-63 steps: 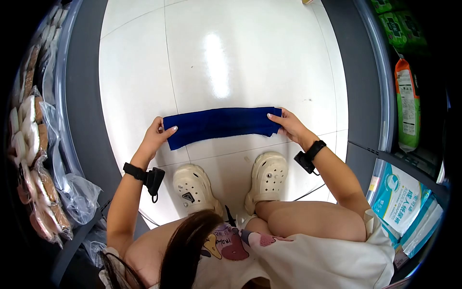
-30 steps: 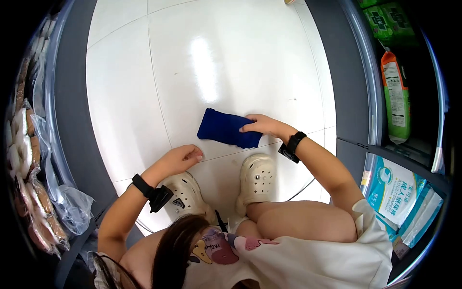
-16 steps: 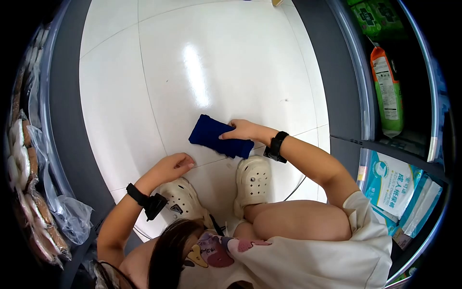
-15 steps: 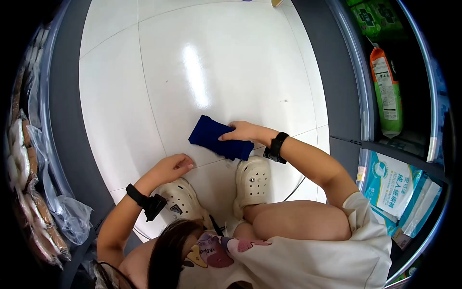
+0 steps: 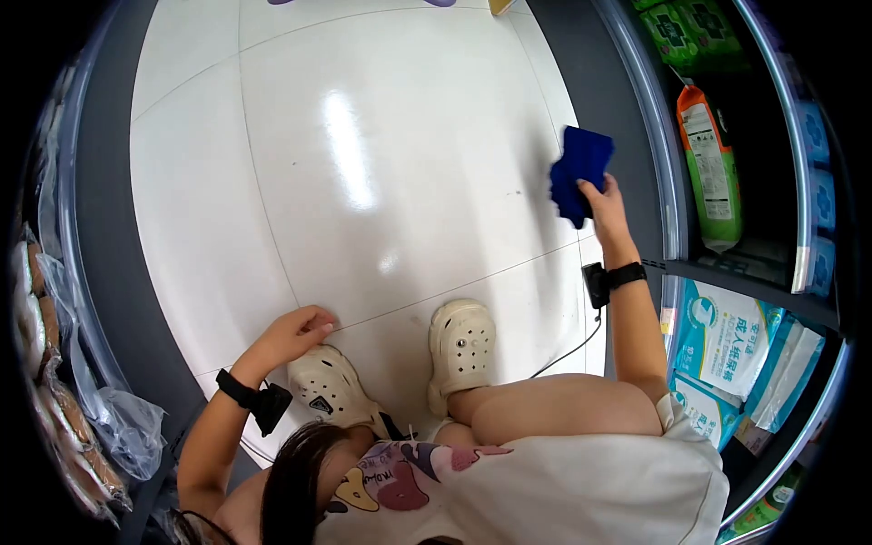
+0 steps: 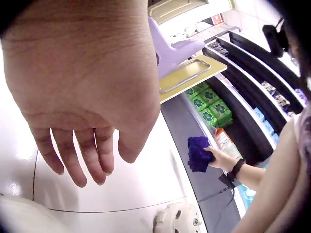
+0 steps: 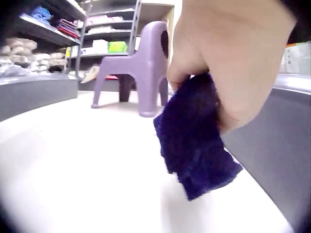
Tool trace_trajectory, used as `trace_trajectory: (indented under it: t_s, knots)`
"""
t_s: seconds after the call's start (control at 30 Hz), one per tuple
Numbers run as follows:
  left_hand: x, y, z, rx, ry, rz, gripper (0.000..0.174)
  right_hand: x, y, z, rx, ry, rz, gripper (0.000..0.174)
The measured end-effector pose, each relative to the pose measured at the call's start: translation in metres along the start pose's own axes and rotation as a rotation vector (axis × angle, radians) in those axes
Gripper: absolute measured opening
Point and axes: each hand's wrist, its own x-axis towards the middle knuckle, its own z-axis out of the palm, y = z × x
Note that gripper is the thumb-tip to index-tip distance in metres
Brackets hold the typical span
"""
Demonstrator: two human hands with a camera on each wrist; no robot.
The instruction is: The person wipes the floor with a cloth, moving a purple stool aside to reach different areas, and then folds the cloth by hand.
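Observation:
A folded dark blue cloth [image 5: 581,168] is held off the floor at the right, beside the grey shelf base. My right hand [image 5: 607,211] grips its near edge, thumb on top. In the right wrist view the cloth [image 7: 197,141] hangs down from between the thumb and fingers of the right hand [image 7: 233,58]. My left hand [image 5: 295,334] is empty above the left shoe, its fingers loosely bent. In the left wrist view the left hand [image 6: 82,87] shows its fingers hanging relaxed over the white floor.
Shelves line both sides: bagged goods [image 5: 86,427] at the left, a green and orange pack [image 5: 708,173] and blue-white packs [image 5: 727,336] at the right. A purple chair [image 7: 146,68] stands farther along the aisle. Two beige shoes [image 5: 461,350] are on the floor [image 5: 409,182].
The cloth, earlier stretched between both hands, was folded over and my left hand let go. My right hand has since lifted it away to the right. The left hand stays near the shoe.

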Motion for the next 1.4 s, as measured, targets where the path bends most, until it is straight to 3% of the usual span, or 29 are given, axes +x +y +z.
trace_trajectory:
  t_s: [0.03,0.13,0.2,0.23,0.27,0.3,0.5,0.6,0.73,0.8,0.9,0.97,1.23,1.4]
  knots:
    - [0.000,-0.001,-0.001,0.019,0.008,0.015,0.027,0.011,0.020,-0.015,-0.069,0.127,-0.047,0.070]
    - [-0.001,-0.001,-0.001,0.054,0.024,0.049,0.028,0.020,0.069,-0.043,-0.660,0.206,-0.066,0.070]
    - [-0.001,0.000,-0.002,0.049,0.025,0.056,0.028,0.007,0.105,-0.034,-0.824,0.097,-0.035,0.071]
    - [-0.001,0.000,-0.002,0.050,0.028,0.050,0.029,-0.007,0.111,-0.017,-0.925,0.044,0.167,0.072]
    - [0.000,-0.001,-0.003,0.054,0.029,0.043,0.029,-0.009,0.137,-0.007,-0.969,0.031,0.159,0.075]
    - [-0.001,-0.002,-0.005,0.061,0.026,0.034,0.029,-0.018,0.133,0.006,-0.997,0.043,0.115,0.079]
    - [0.003,-0.007,-0.009,0.065,0.049,0.040,0.029,-0.037,0.094,0.048,-0.937,-0.115,0.255,0.082]
    - [0.006,0.000,-0.017,0.162,0.028,0.031,0.029,-0.038,0.086,0.072,-0.801,-0.055,0.330,0.080]
    - [0.012,0.007,-0.022,0.071,0.075,0.150,0.029,-0.012,0.092,0.109,-2.243,-0.987,-0.018,0.061]
    - [0.016,0.012,-0.027,0.062,0.090,0.175,0.029,-0.018,0.059,0.137,-2.260,-0.926,0.093,0.069]
    - [0.015,0.016,-0.040,0.067,0.092,0.224,0.028,-0.010,0.060,0.162,-1.548,-0.425,0.297,0.081]
    - [0.018,0.013,-0.047,0.079,0.101,0.228,0.028,-0.028,0.024,0.181,-0.841,-0.108,0.343,0.083]
    - [0.023,0.033,-0.086,-0.017,0.201,0.306,0.020,-0.069,-0.041,0.323,-0.965,-0.254,-0.113,0.080]
    - [0.011,0.036,-0.129,-0.071,0.388,0.395,0.018,-0.082,-0.100,0.416,-0.931,-0.330,-0.171,0.072]
